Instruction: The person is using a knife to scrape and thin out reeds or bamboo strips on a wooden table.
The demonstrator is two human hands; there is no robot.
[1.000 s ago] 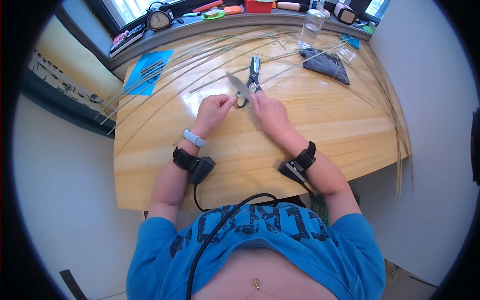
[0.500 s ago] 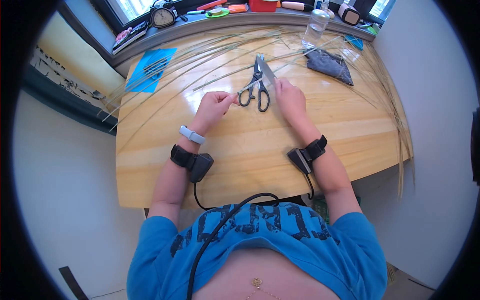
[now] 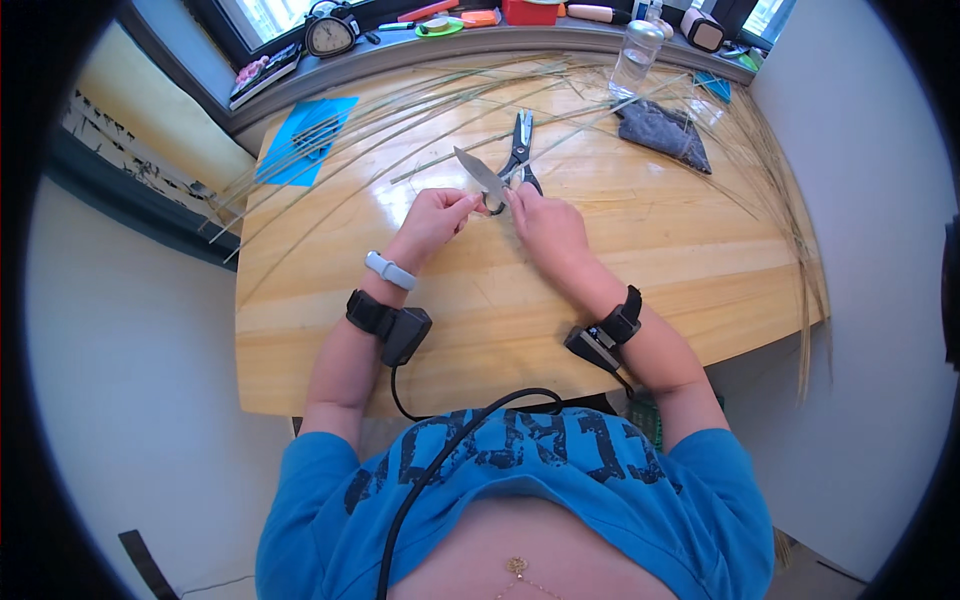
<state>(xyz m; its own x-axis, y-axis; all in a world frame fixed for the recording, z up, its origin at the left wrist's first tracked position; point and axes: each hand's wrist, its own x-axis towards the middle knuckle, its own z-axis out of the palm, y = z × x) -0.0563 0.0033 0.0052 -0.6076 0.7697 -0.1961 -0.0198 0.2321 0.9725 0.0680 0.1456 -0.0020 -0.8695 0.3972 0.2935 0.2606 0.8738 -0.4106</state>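
Observation:
My left hand (image 3: pixel 435 220) is closed in a pinch on the near end of a thin, pale green-yellow plant strip (image 3: pixel 555 141), which runs away to the right. My right hand (image 3: pixel 548 227) grips a knife (image 3: pixel 480 172) by its handle, mostly hidden in the fingers. The grey blade points up and to the left, close to my left fingertips, and crosses near the strip. Under and behind the knife lies a pair of black-handled scissors (image 3: pixel 521 145) on the wooden table. My right hand covers part of their handles.
Long plant strips (image 3: pixel 430 97) spread across the table's far side, and more (image 3: pixel 790 230) hang over its right edge. A blue sheet (image 3: pixel 290 160) lies far left. A clear bottle (image 3: pixel 636 60) and a dark plastic packet (image 3: pixel 665 135) are far right. A clock (image 3: pixel 330 35) stands on the sill.
My right hand has moved left and nearer to me with the knife, whose blade has swung further to the left. My left hand has stayed nearly in place, still pinching the strip.

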